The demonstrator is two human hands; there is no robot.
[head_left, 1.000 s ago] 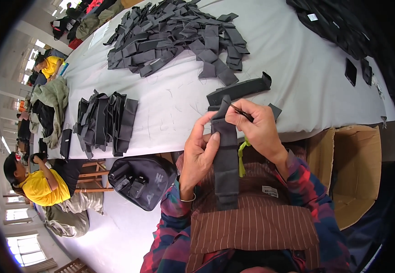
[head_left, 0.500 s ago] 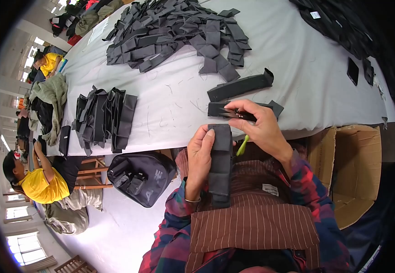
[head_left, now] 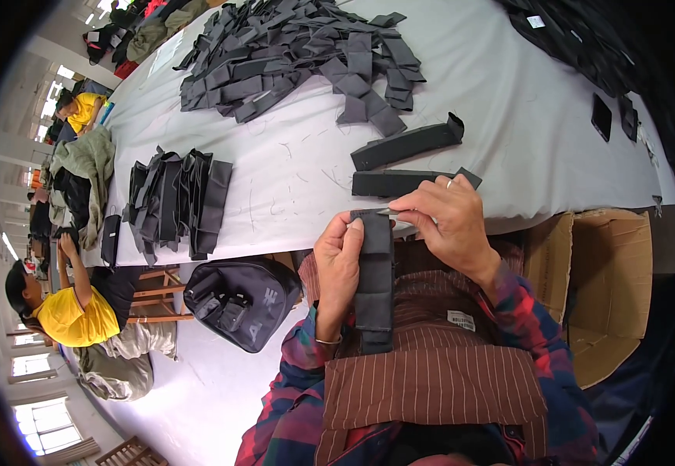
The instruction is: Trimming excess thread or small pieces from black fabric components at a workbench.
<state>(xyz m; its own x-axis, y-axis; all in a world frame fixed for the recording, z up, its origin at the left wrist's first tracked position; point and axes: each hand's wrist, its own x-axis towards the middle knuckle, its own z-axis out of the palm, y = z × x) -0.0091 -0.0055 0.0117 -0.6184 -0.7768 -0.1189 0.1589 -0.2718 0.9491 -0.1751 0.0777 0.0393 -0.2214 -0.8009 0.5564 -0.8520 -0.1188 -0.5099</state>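
Observation:
My left hand (head_left: 338, 262) grips a dark grey fabric strip (head_left: 375, 283) near its top end, thumb on the front. The strip hangs upright before my apron, with fold creases across it. At its top edge my right hand (head_left: 455, 221) is closed on thread snips (head_left: 385, 210). Only their pointed tip shows, touching or very close to the strip; my fingers hide the rest. Just beyond my hands lies a flat dark strip (head_left: 388, 184). Another strip (head_left: 407, 145), curled up at its right end, rests behind that one.
A heap of grey strips (head_left: 275, 58) covers the far table (head_left: 291, 175). A stacked bundle (head_left: 176, 203) stands left. Black fabric (head_left: 578, 50) and a phone (head_left: 601, 118) lie right. Below are a black bag (head_left: 244, 303) and a cardboard box (head_left: 605, 299). People in yellow work at left.
My right hand has turned and drawn lower, bringing the snips' tip to the strip's top edge. The green part seen below that hand is now hidden. My left hand keeps its grip.

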